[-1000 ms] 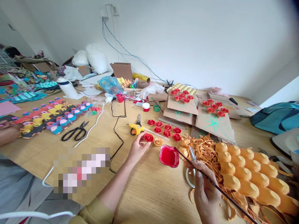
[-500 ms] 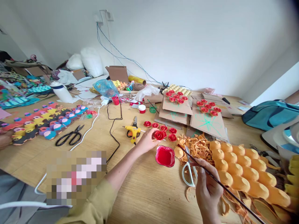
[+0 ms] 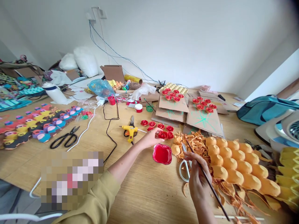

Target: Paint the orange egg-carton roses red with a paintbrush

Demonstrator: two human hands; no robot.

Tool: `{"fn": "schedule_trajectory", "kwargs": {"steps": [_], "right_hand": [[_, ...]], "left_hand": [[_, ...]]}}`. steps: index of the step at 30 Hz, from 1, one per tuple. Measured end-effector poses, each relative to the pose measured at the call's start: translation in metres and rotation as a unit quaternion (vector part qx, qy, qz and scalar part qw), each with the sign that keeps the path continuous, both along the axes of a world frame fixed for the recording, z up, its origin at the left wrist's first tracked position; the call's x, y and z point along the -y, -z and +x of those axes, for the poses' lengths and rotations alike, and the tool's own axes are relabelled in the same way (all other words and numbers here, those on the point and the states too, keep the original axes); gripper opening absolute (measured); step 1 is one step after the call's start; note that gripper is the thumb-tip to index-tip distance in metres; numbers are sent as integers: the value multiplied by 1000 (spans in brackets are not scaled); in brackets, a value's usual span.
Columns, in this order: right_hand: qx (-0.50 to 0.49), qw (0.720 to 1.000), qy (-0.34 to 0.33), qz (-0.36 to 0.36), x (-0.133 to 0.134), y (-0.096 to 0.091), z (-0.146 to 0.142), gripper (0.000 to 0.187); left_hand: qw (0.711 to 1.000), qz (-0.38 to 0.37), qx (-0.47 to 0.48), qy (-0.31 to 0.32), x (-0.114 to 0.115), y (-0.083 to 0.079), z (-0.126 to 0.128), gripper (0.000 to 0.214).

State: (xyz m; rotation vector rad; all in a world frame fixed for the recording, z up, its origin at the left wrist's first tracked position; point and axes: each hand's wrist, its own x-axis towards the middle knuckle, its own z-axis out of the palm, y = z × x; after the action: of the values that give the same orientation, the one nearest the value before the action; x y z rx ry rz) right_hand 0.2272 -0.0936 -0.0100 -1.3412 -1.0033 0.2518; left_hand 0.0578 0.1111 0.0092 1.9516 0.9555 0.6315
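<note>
My left hand [image 3: 150, 139] has its thumb and fingers around the near side of a red rose [image 3: 163, 134] made of cup-like petals, low over the table beside several similar roses [image 3: 169, 128]. Just in front of that hand sits a small wavy-edged dish [image 3: 162, 162] with red paint in it. A thin dark paintbrush [image 3: 211, 185] is gripped in my right hand [image 3: 198, 174], its tip pointing up and away from me over the orange scraps. White-handled scissors [image 3: 184, 171] lie left of my right hand, partly under the scraps.
Orange egg-carton sheet [image 3: 238, 166] and orange scraps [image 3: 196, 141] lie on the right. A yellow glue gun [image 3: 130, 132], black-handled scissors [image 3: 64, 139] and cables are on the left. Cardboard pieces [image 3: 203, 121] with roses stand at the back. A teal bag [image 3: 261, 113] is far right.
My left hand has brought the rose down and slightly right, close to the others. My right hand has turned the brush more upright. The whole view has shifted a little.
</note>
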Motion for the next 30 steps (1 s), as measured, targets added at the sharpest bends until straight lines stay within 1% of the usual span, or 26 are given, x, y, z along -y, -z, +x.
{"fn": "schedule_trajectory", "kwargs": {"steps": [4,10,13,18,21,25,28,30], "right_hand": [[24,999,-17,-29,-5,8,-8,34],[49,998,-4,-31,-6,5,-8,35],[69,997,0,-26,-7,6,-8,31],[125,992,6,-2,-17,21,-14,20],[172,985,-12,-3,-22,30,-18,15],[228,972,-58,-27,-18,35,-22,27],[260,962,-70,-43,-14,37,-24,36],[276,958,-70,-47,-14,38,-24,35]], "left_hand": [[1000,9,-19,23,9,-1,10,44],[997,41,-53,29,14,1,17,43],[997,50,-58,29,14,3,19,42],[996,54,-62,26,12,6,21,39],[996,58,-64,19,11,7,22,39],[996,59,-67,15,12,6,22,41],[996,55,-69,16,14,5,22,41],[996,54,-70,15,14,4,22,41]]}}
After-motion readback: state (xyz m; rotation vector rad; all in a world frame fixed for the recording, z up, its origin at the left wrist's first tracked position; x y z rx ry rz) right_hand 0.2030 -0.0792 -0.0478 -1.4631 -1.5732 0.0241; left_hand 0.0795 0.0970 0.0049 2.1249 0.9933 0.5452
